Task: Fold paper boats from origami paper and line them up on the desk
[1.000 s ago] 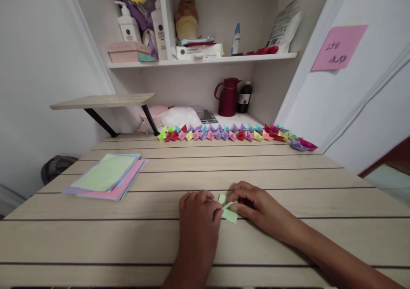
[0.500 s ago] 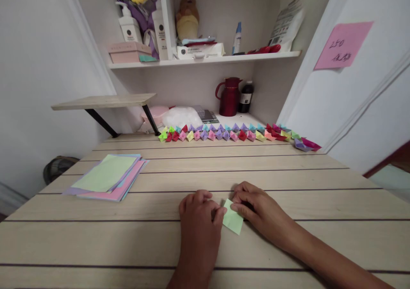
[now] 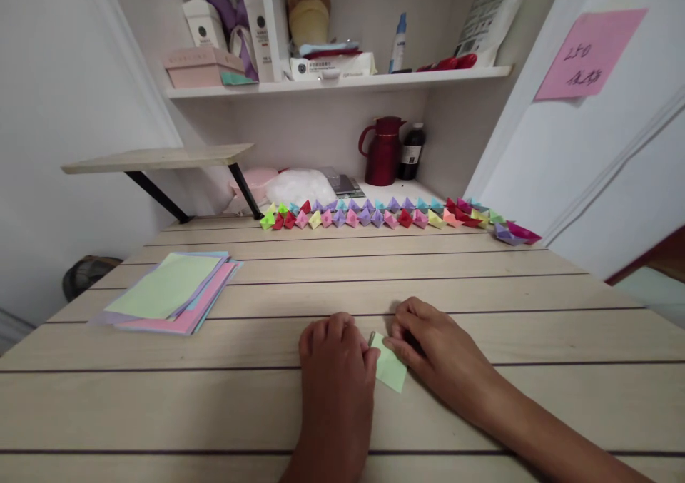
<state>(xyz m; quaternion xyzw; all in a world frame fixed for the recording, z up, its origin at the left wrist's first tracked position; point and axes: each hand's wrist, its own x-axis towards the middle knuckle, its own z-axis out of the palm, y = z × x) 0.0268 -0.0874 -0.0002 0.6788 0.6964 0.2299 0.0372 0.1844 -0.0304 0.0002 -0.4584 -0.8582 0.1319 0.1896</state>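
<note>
A small folded piece of light green paper [image 3: 390, 369] lies flat on the wooden table [image 3: 481, 397], between my two hands. My left hand [image 3: 336, 365] rests knuckles up with its fingers curled, its fingertips pressing the paper's left edge. My right hand [image 3: 428, 344] has its fingers bent and pinched on the paper's upper right edge. Most of the paper's far side is hidden under my fingers.
A stack of coloured paper sheets [image 3: 171, 294] lies at the left. A long row of small folded paper boats [image 3: 385, 215] lines the table's far edge. Behind them stand a red jug [image 3: 381, 151] and a dark bottle [image 3: 411, 152]. A pink note [image 3: 589, 53] hangs on the right wall.
The green paper went from a partly open fold with a raised flap to a flattened shape under both hands. The view tipped slightly; my hands stayed in place.
</note>
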